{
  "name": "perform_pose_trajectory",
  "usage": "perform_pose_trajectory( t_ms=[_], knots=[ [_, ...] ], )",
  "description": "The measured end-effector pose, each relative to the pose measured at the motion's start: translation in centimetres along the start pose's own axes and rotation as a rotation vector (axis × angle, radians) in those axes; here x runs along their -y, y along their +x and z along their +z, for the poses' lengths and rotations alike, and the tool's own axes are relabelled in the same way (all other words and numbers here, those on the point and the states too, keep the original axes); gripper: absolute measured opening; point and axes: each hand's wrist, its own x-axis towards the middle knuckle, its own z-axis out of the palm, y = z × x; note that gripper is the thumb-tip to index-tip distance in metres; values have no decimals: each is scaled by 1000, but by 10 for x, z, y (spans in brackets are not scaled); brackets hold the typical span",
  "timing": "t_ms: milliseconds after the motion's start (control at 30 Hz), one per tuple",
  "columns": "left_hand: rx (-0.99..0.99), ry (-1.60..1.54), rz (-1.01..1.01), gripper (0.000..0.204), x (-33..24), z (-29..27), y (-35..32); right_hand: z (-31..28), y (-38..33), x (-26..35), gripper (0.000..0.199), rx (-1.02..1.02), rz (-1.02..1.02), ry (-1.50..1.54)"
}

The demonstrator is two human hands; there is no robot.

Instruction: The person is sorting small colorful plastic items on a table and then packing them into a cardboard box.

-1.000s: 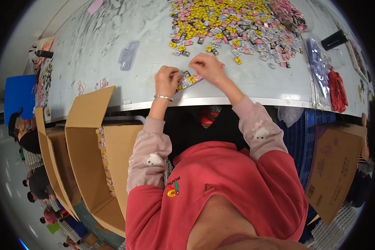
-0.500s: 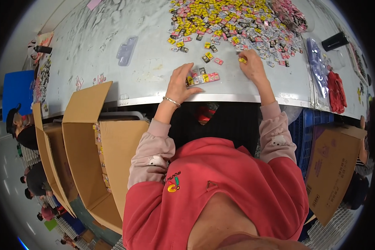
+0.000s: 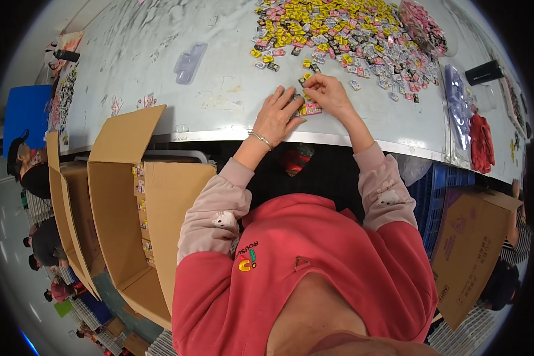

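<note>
The left hand [image 3: 277, 116] lies flat, fingers spread on a short row of small wrapped pieces [image 3: 310, 109] near the table [image 3: 160, 71] edge; the right hand [image 3: 328, 95] pinches one. They look light, slippery, best nipped by their edges. Beyond lies the loose pile [image 3: 344, 32].

A packing workshop: long worktable [image 3: 160, 71], cardboard boxes [image 3: 130, 196] (workers nearby).

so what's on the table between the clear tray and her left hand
In the head view, the stretch between the clear tray and the left hand is bare grey table, with only scuff marks.
</note>
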Motion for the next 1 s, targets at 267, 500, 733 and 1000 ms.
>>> perform_pose_trajectory(
  t_ms=[267, 500, 733, 1000],
  knots=[
    [-60, -132, -98, 52, 0, 7, -8, 22, -3, 5, 10, -116, -206, -345],
    [-56, -272, -157, 46, 5, -5, -9, 25, -16, 1, 10, -229, -483, -703],
    [-321, -265, -232, 20, 17, -43, -23, -15, -16, 14, 13, -181, -360, -237],
    [-258, -94, -144, 36, -11, -25, -35, 17, -11, 27, 17, 87, -449, -510]
  ],
)
